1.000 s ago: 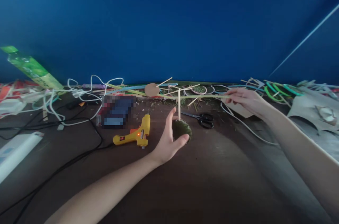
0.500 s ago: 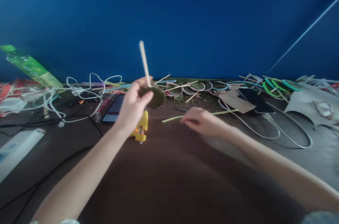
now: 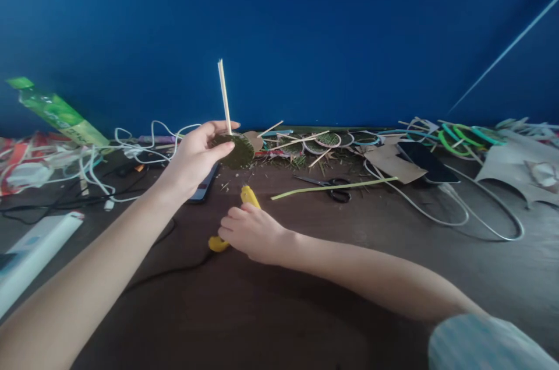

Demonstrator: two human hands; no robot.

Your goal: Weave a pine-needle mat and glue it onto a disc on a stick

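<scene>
Pinched in my left hand (image 3: pixel 198 151) is a dark green disc (image 3: pixel 238 154), and a pale stick (image 3: pixel 224 96) rises upright from it. My right hand (image 3: pixel 253 233) is wrapped round a yellow glue gun (image 3: pixel 248 195), its nozzle pointing up towards the disc and apart from it. A black cord runs from the glue gun's yellow end to the lower left. To the right, a thin yellow-green strip (image 3: pixel 297 190) lies on the table across a pair of dark scissors (image 3: pixel 339 190).
A green bottle (image 3: pixel 56 113) leans at the far left above a white power strip (image 3: pixel 39 247) and tangled cables (image 3: pixel 94 178). Craft rings and scraps (image 3: pixel 327 140) line the blue wall. A phone (image 3: pixel 425 163) lies at the right; another (image 3: pixel 203 186) is partly behind my left arm.
My right hand has moved left from beside the strip and taken hold of the glue gun, which is now tilted. My left hand has shifted slightly left with the disc and stick.
</scene>
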